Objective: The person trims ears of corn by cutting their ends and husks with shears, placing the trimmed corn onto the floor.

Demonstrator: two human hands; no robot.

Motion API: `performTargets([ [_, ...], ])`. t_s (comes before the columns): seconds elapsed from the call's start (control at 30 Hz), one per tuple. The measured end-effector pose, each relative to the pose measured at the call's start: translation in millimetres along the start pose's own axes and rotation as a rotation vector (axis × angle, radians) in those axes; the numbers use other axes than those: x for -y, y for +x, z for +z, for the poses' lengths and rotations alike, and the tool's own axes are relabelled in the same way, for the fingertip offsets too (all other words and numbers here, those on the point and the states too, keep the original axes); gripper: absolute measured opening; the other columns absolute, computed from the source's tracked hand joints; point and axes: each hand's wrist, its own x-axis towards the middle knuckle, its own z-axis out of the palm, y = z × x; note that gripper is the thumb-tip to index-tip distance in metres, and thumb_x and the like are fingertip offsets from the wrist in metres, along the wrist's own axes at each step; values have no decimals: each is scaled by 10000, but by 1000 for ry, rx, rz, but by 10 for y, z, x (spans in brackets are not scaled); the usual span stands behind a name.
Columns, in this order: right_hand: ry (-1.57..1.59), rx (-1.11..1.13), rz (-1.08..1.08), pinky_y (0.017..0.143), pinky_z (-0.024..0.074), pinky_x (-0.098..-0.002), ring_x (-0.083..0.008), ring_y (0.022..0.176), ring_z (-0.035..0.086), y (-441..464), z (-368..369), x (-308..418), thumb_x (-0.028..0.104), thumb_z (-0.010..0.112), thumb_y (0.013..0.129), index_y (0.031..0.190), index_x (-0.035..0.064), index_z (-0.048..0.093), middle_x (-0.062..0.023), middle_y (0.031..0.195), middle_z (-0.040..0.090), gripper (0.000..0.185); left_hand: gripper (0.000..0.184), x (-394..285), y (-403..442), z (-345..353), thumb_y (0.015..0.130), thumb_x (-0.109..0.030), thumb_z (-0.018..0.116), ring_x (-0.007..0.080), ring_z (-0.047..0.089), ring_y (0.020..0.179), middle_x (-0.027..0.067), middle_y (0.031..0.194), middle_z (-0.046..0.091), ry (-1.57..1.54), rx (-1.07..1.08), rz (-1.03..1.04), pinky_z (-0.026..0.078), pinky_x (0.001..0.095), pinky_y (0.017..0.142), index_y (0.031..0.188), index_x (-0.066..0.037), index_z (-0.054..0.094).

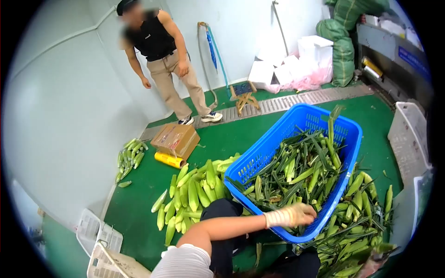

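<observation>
My left hand (299, 216), in a pale glove, reaches across the near end of a blue plastic basket (259, 159). Its fingers are curled, and whatever they hold is hidden. Green husks and leaves (296, 171) fill much of the basket. Beside it on the left lies a pile of trimmed corn cobs (190, 192), still in pale green husk. Unpeeled corn (357, 204) and loose leaves are heaped to the right. A blurred pinkish shape (371, 265) at the lower right may be my right hand; its fingers cannot be made out.
A person (157, 55) stands beyond a cardboard box (176, 140) and a yellow roll (169, 160). More corn (131, 156) lies by the wall. A folding stool (244, 97) stands near the drain grating. White crates (410, 134) flank the work area; green sacks (342, 60) stand behind.
</observation>
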Motion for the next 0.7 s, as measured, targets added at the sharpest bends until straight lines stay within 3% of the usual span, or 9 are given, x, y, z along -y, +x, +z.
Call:
performTargets([
  [0.03, -18, -24, 4, 392, 361, -285, -145, 460, 446, 338, -99, 254, 380, 632, 824, 850, 59, 617, -42, 618, 532, 322, 344, -170, -3, 77, 869, -256, 590, 163, 623, 858, 78, 951, 661, -16, 107, 4, 496, 280, 796, 1117, -18, 614],
  [0.1, 529, 187, 830, 607, 511, -346, -179, 716, 573, 674, -328, 579, 157, 666, 847, 1204, 14, 552, -91, 931, 637, 401, 381, -357, -18, 366, 878, -305, 603, 162, 625, 809, 79, 912, 653, -355, 291, -48, 505, 278, 731, 1136, -24, 600],
  [0.17, 721, 111, 591, 816, 481, -336, -195, 923, 576, 662, -184, 708, 142, 574, 906, 1147, -33, 600, -118, 1099, 607, 298, 488, -524, -8, 499, 890, -407, 610, 148, 616, 784, 85, 902, 642, -703, 351, -84, 506, 261, 676, 1201, -36, 549],
  [0.2, 822, 87, 470, 921, 466, -330, -203, 1026, 577, 657, -112, 773, 135, 528, 936, 1118, -56, 624, -132, 1183, 591, 281, 495, -671, -106, 422, 899, -417, 599, 140, 616, 793, 70, 940, 638, -842, 290, 32, 507, 256, 688, 1209, -36, 536],
  [0.4, 1724, 70, 1266, 819, 508, -340, -181, 890, 615, 999, -134, 2833, 166, 618, 870, 1066, 34, 643, -72, 987, 647, 237, 321, -915, -232, -450, 874, -398, 624, 158, 570, 814, 16, 862, 593, -1481, -455, 390, 474, 312, 777, 950, -88, 585],
  [0.43, 1283, 152, 756, 810, 504, -342, -188, 883, 616, 811, 15, 2967, 94, 573, 891, 1054, 17, 644, -73, 967, 656, 194, 221, -710, -206, -672, 852, -331, 672, 170, 609, 829, 10, 880, 643, -1618, -379, 475, 520, 319, 778, 914, -128, 611],
  [0.47, 1604, 291, 1238, 738, 512, -328, -164, 794, 625, 918, -29, 3205, 101, 651, 838, 973, 24, 638, -61, 843, 650, 156, 227, -705, -325, -844, 844, -324, 678, 179, 613, 824, 25, 858, 644, -1636, -384, 489, 529, 333, 771, 872, -109, 614],
  [0.6, 1670, 810, 975, 721, 475, -290, -159, 803, 581, 656, 250, 3561, 218, 755, 762, 1069, 0, 551, -57, 907, 621, 428, 131, 75, -312, -1739, 820, -208, 601, 236, 601, 801, 78, 824, 638, -1635, -792, 495, 506, 419, 794, 795, -79, 599],
  [0.7, 1038, 1296, 570, 843, 471, -353, -244, 902, 588, 588, -30, 3719, 345, 808, 631, 1134, -25, 457, -156, 995, 602, 717, 218, 838, -340, -2253, 894, -239, 473, 258, 597, 781, 51, 726, 626, -1790, -946, 504, 496, 460, 801, 737, -109, 549],
])
